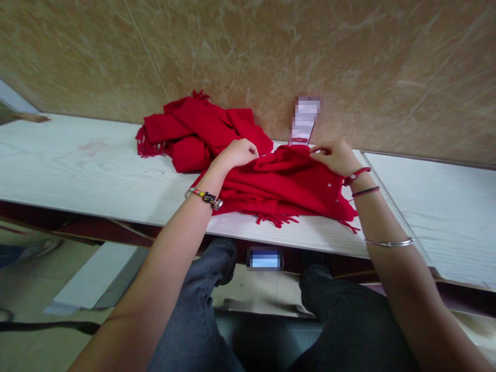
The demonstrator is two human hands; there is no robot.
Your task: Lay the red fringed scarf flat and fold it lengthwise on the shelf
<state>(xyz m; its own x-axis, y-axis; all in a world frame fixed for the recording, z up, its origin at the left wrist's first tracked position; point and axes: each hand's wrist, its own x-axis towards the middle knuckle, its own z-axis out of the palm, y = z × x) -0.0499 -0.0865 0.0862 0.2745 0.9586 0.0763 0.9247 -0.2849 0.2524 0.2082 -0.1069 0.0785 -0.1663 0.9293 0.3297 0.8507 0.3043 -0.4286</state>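
A red fringed scarf lies in loose folds on the white wood-grain table, its fringe hanging near the front edge. At its upper left edge my left hand is closed, fingers curled in against the cloth. Thumb and fingers of my right hand pinch the upper right edge. Small pale dots, perhaps buttons or beads, show on the cloth below the right hand. Another heap of red fringed cloth lies behind my left hand; whether it belongs to the same piece, I cannot tell.
Behind the white table rises a brown marbled panel. A blurred-out phone-like object leans against it. Below the front edge are my knees, another pixelated screen and a pale box at left. A seam crosses the tabletop at right.
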